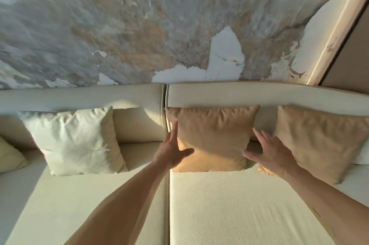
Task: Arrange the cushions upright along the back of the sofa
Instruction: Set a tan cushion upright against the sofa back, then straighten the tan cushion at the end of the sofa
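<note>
A tan cushion (213,135) stands upright against the back of the cream sofa (219,95), right of the seam between the two seats. My left hand (172,149) is open at the cushion's left edge, its fingers spread. My right hand (269,153) is open at the cushion's right edge. Neither hand grips the cushion. A second tan cushion (323,141) leans against the back at the right. A white cushion (75,141) stands on the left seat, and part of a pale cushion (10,157) shows at the far left edge.
Behind the sofa rises a wall (159,25) with peeling paint. A door frame (339,31) runs up at the right. The seat cushions (229,204) stretch toward me in front of the cushions.
</note>
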A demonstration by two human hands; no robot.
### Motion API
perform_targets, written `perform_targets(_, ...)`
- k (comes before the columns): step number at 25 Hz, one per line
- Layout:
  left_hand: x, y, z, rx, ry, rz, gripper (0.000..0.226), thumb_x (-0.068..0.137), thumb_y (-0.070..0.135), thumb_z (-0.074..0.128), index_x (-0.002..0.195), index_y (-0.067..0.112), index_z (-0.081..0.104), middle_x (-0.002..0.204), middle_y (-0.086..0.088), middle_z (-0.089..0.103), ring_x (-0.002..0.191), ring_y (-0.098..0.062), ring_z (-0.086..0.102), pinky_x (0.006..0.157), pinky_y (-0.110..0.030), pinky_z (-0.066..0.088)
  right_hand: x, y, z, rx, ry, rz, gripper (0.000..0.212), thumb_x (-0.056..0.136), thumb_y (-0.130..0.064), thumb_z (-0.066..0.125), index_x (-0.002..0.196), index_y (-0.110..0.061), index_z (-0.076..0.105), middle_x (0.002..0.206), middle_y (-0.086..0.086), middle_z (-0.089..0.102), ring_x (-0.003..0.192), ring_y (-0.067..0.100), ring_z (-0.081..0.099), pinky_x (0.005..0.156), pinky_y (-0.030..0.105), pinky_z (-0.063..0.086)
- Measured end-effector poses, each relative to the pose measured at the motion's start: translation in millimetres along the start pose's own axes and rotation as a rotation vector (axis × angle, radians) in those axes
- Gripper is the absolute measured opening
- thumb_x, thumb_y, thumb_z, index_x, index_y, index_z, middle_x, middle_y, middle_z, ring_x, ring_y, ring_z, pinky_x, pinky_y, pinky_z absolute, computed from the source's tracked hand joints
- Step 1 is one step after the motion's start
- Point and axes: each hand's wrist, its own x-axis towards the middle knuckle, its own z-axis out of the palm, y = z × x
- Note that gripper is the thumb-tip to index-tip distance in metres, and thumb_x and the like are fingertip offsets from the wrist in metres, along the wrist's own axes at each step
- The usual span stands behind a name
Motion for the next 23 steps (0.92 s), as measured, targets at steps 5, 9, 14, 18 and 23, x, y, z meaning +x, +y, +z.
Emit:
perform_targets(5,-65,37,-60,0.247,0.089,0.128,0.112,0.077,0.066,0.065,0.151,0.044,-0.016,0.165,0.0,0.011,0.148,-0.025,0.021,0.113,-0.052,0.03,-79,-31,-64,-0.117,0.054,-0.003,0.098,0.073,-0.085,0.036,0.154,-0.042,0.001,0.166,-0.004,0.007,0.151,0.028,0.004,0.116,0.055,0.018)
perform_targets(9,-99,60,-102,0.403,0.187,0.252,0.11,0.077,0.075,0.057,0.151,0.042,-0.018,0.166,0.002,-0.009,0.152,-0.022,-0.001,0.119,-0.053,0.011,-122,-32,-109,-0.193,0.105,-0.034,0.096,0.076,-0.084,0.037,0.153,-0.045,-0.006,0.166,-0.007,-0.004,0.152,0.027,-0.007,0.118,0.056,0.009)
perform_targets(14,-121,99,-120,0.457,0.286,0.331,0.114,0.072,0.083,0.051,0.151,0.041,-0.019,0.165,0.002,-0.015,0.153,-0.023,-0.005,0.12,-0.055,0.008,-140,-2,-157,-0.205,0.203,-0.039,0.097,0.078,-0.083,0.037,0.153,-0.044,-0.011,0.165,-0.007,-0.011,0.151,0.027,-0.01,0.117,0.059,0.01)
perform_targets(18,-136,137,-98,0.48,0.35,0.295,0.114,0.067,0.089,0.041,0.152,0.041,-0.018,0.164,0.004,-0.018,0.152,-0.023,-0.01,0.12,-0.056,0.005,-152,55,-185,-0.262,0.247,-0.051,0.097,0.078,-0.084,0.034,0.152,-0.044,-0.012,0.165,-0.005,-0.011,0.151,0.029,-0.009,0.117,0.059,0.008)
perform_targets(23,-158,202,-27,0.48,0.42,0.295,0.115,0.062,0.096,0.032,0.152,0.043,-0.017,0.165,0.004,-0.013,0.153,-0.024,-0.006,0.119,-0.055,0.008,-167,168,-222,-0.219,0.269,-0.042,0.098,0.075,-0.087,0.032,0.152,-0.045,-0.012,0.165,-0.005,-0.01,0.151,0.029,-0.009,0.117,0.059,0.006)
